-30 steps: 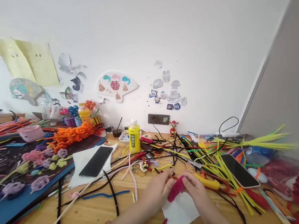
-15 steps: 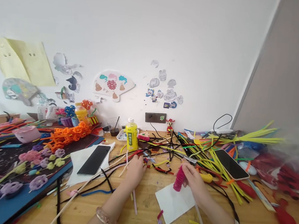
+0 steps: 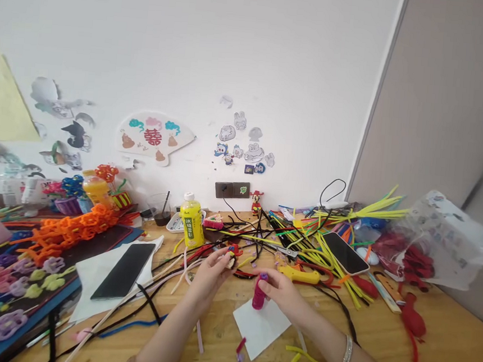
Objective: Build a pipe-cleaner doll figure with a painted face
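My left hand [image 3: 211, 273] pinches a small red, blue and cream piece [image 3: 232, 257], too small to make out fully; it looks like fuzzy craft work. Between the thumb and fingers of my right hand [image 3: 280, 292] is a magenta coil of wound pipe cleaner [image 3: 259, 295], shaped like a short upright cylinder. Its lower end is just over a white paper square [image 3: 263, 329] on the table. A scrap of magenta pipe cleaner [image 3: 241, 345] lies by the paper's left edge. Beyond my right hand rests a yellow-handled tool [image 3: 301, 274].
A yellow drink bottle [image 3: 192, 224] stands behind my left hand. Black and yellow pipe cleaners [image 3: 335, 268] spread across the back right, near a white-edged phone [image 3: 346, 253]. A dark phone [image 3: 123, 271] lies on paper at left, beside orange craft work [image 3: 74, 228]. A small red-hatted figure [image 3: 256, 202] stands by the wall.
My left hand has lifted from the clutter with the small red and blue piece. My right hand now holds the magenta coil more upright, nearer my left hand. The view has turned right.
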The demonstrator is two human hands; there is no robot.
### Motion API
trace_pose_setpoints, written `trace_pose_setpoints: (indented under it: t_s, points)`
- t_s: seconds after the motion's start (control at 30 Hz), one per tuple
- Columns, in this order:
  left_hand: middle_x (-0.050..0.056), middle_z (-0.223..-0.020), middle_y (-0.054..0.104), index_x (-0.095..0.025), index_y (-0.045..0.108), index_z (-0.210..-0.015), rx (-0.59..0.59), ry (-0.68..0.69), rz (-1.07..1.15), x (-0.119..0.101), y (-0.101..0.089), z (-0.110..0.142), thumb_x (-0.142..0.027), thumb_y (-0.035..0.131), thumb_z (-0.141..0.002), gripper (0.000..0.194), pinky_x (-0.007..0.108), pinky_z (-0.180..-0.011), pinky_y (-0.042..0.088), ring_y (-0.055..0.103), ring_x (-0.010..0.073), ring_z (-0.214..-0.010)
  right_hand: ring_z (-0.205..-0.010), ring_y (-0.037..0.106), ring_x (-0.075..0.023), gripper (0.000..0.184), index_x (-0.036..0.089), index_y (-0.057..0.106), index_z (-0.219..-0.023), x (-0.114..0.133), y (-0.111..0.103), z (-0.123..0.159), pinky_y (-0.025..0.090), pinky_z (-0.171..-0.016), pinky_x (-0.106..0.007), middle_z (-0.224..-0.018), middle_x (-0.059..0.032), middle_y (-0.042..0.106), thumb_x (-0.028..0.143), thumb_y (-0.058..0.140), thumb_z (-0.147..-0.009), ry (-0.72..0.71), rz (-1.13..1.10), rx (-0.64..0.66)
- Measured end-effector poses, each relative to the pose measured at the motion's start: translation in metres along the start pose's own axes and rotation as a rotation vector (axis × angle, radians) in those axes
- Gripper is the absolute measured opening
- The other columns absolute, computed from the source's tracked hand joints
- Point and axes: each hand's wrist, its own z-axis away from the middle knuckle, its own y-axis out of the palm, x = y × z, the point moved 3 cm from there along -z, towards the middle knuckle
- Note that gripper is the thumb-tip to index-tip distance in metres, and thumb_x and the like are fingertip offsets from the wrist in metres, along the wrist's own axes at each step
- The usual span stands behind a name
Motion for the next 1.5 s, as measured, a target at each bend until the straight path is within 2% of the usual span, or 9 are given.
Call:
trace_pose_setpoints:
  t_s: [0.13,0.33,0.5,0.6,0.73,0.87,1.1,1.3,1.5]
  points:
    - [0.004,-0.084,0.063,-0.016,0.056,-0.091,0.035,-0.024,0.202,0.004,0.008,0.004,-0.031,0.067,-0.065,0.032,0.028,-0.075,0.047,0.060,0.0133,-0.076,-0.062,0.054,-0.0132,0.035,0.016,0.058,-0.085,-0.003,0.005,0.000,0.040,-0.059,-0.025,-0.068,-0.0009,0.059,0.046,0.062,-0.068,-0.016,-0.010,0.049]
    - [-0.002,-0.072,0.062,-0.025,0.044,-0.115,0.074,-0.046,0.392,0.006,0.028,0.023,-0.016,0.069,-0.064,0.058,0.027,-0.073,0.045,0.061,0.0113,-0.070,-0.062,0.053,-0.0138,0.033,0.014,0.061,-0.087,-0.009,0.013,0.000,0.040,-0.059,-0.026,-0.070,-0.0021,0.061,0.043,0.059,-0.072,-0.025,0.085,0.095]
    - [0.002,-0.087,0.062,-0.019,0.055,-0.095,0.107,0.041,0.203,0.009,0.036,0.026,-0.019,0.072,-0.060,0.039,0.025,-0.069,0.043,0.058,0.0147,-0.078,-0.066,0.052,-0.0145,0.028,0.014,0.062,-0.085,-0.017,0.018,-0.001,0.041,-0.062,-0.026,-0.073,-0.0014,0.060,0.037,0.063,-0.069,-0.054,0.117,0.078]
    - [-0.002,-0.076,0.060,-0.019,0.052,-0.078,0.087,0.096,0.148,0.013,0.033,0.021,-0.017,0.074,-0.055,0.032,0.023,-0.066,0.042,0.056,0.0117,-0.071,-0.064,0.052,-0.0140,0.026,0.013,0.061,-0.083,-0.024,0.016,-0.003,0.041,-0.062,-0.026,-0.072,-0.0014,0.060,0.033,0.064,-0.068,-0.036,0.110,0.052]
    - [-0.006,-0.066,0.056,-0.019,0.045,-0.069,0.088,0.125,0.141,0.015,0.033,0.017,-0.018,0.076,-0.053,0.034,0.021,-0.058,0.041,0.053,0.0085,-0.058,-0.070,0.054,-0.0153,0.029,0.013,0.062,-0.086,-0.027,0.012,-0.006,0.042,-0.064,-0.026,-0.078,-0.0027,0.062,0.035,0.063,-0.068,-0.044,0.128,0.052]
    - [-0.006,-0.066,0.057,-0.018,0.048,-0.069,0.104,0.116,0.108,0.013,0.035,0.018,-0.018,0.075,-0.053,0.031,0.020,-0.061,0.041,0.053,0.0085,-0.061,-0.071,0.054,-0.0163,0.032,0.013,0.063,-0.082,-0.023,0.009,-0.006,0.041,-0.066,-0.028,-0.076,-0.0025,0.062,0.041,0.064,-0.066,-0.021,0.131,0.065]
    - [0.002,-0.077,0.061,-0.016,0.054,-0.081,0.173,0.065,0.063,0.015,0.031,0.014,-0.027,0.071,-0.061,0.029,0.027,-0.067,0.044,0.057,0.0147,-0.072,-0.070,0.054,-0.0159,0.031,0.013,0.062,-0.082,-0.013,0.008,-0.003,0.041,-0.068,-0.029,-0.074,-0.0015,0.061,0.039,0.065,-0.065,0.033,0.054,0.139]
    - [0.000,-0.076,0.059,-0.017,0.053,-0.078,0.178,0.114,0.007,0.019,0.031,0.011,-0.028,0.071,-0.060,0.028,0.025,-0.068,0.042,0.054,0.0122,-0.070,-0.076,0.055,-0.0156,0.041,0.016,0.055,-0.095,-0.019,0.009,-0.007,0.042,-0.071,-0.029,-0.084,-0.0021,0.061,0.033,0.070,-0.061,0.044,-0.070,0.152]
    - [-0.003,-0.072,0.055,-0.018,0.052,-0.073,0.179,0.130,-0.035,0.015,0.032,0.012,-0.026,0.073,-0.057,0.028,0.023,-0.064,0.041,0.053,0.0109,-0.067,-0.072,0.055,-0.0135,0.039,0.017,0.054,-0.092,-0.023,0.012,-0.007,0.043,-0.067,-0.027,-0.081,0.0000,0.059,0.026,0.073,-0.059,0.054,-0.131,0.206]
